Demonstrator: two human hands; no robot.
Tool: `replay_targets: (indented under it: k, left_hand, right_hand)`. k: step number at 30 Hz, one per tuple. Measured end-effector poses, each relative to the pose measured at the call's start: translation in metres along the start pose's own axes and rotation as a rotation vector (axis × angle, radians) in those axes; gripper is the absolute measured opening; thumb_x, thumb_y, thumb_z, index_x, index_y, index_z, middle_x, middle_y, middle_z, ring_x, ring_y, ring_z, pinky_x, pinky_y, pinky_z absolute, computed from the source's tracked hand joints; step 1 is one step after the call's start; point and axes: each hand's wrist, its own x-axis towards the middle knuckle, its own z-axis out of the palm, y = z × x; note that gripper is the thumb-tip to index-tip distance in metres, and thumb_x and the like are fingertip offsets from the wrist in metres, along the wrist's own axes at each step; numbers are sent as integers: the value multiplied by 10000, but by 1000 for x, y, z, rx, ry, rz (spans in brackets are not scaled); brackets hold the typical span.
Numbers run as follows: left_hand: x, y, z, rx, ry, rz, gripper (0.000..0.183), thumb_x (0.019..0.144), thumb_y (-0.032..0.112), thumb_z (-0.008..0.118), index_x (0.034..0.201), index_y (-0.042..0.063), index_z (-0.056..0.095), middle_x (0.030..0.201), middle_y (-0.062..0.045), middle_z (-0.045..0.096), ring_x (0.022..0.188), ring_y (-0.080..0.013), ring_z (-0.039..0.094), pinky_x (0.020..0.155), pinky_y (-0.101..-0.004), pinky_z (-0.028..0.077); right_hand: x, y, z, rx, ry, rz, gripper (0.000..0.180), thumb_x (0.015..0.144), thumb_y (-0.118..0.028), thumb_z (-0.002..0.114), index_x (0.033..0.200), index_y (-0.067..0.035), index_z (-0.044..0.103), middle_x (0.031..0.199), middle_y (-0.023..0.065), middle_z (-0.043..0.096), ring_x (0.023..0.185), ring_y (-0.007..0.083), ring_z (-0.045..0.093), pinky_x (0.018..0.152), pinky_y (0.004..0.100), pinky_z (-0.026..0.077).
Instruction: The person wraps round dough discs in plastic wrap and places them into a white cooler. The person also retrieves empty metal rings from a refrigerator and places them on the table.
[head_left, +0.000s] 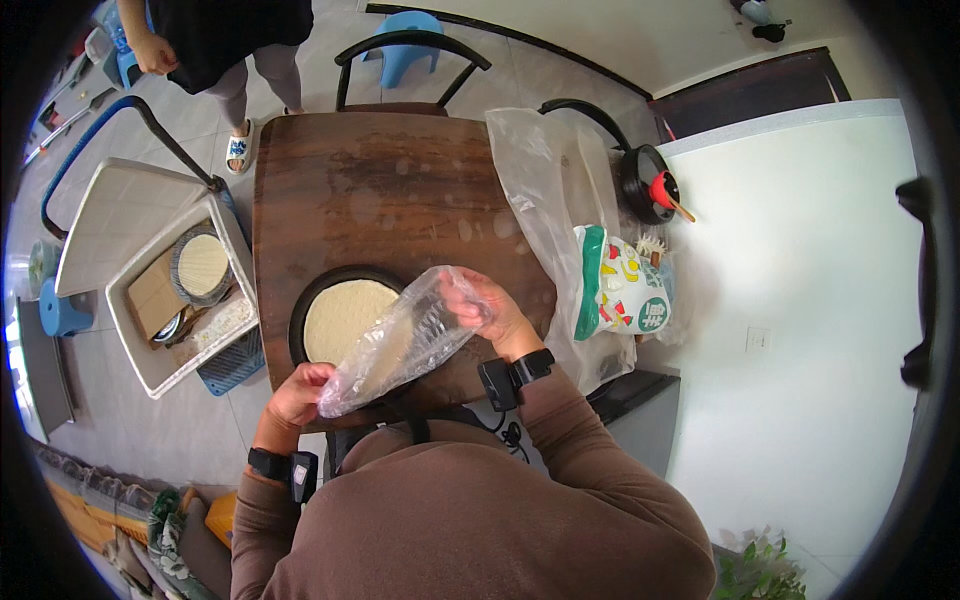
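A clear plastic cover (409, 337) is stretched between my hands over the near right side of a round black pan (298, 315). Inside the pan lies a pale, flat dough round (345, 315), its surface dotted with small marks. My left hand (300, 394) pinches the lower left edge of the plastic near the table's front edge. Higher and to the right, my right hand (484, 311) holds the other end, with its fingers showing through the film. The plastic hides part of the dough and the pan's rim.
On the brown wooden table (375, 180), a clear plastic sheet (540, 172) lies along the right. A printed white-and-green bag (626, 285) rests there. At left is an open foam box (202, 360) holding another dough pan (201, 264). A person (225, 45) stands beyond, near a chair (412, 41).
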Motion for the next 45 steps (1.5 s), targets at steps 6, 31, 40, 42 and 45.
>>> replay_targets:
  k: [6,31,40,42,45]
  left_hand:
    - [-3,6,-15,-217,-14,209,286,611,199,704,716,-40,586,714,-141,624,627,-230,599,637,-335,487]
    - [5,26,-25,-252,452,443,664,694,145,634,1279,-11,362,1203,-148,490,1079,-285,509,925,-389,418]
    - [-19,1,-45,-681,372,445,200,870,194,483,948,39,582,894,-73,627,694,-173,593,537,-284,491]
    - [-18,-9,-42,-577,287,339,210,868,224,495,896,44,600,829,-67,631,641,-168,579,518,-287,487]
    - [-22,-6,-33,-477,326,2,243,866,250,512,875,31,615,786,-72,636,607,-164,565,462,-270,446]
  right_hand:
    - [29,0,-12,-24,53,-21,171,875,-165,510,744,-55,516,617,-15,401,561,113,381,509,239,356]
    - [57,-13,-35,175,165,26,165,858,-137,512,962,-8,520,786,40,511,528,56,474,417,144,395]
    - [21,12,-58,168,393,128,168,867,-135,517,981,-12,528,650,2,473,394,14,362,327,143,306]
    - [19,16,-64,366,227,131,186,883,-143,495,997,4,497,688,18,471,395,13,340,320,138,277]
    - [22,19,-49,475,267,2,214,889,-140,444,1007,37,470,746,36,455,415,36,348,322,160,272]
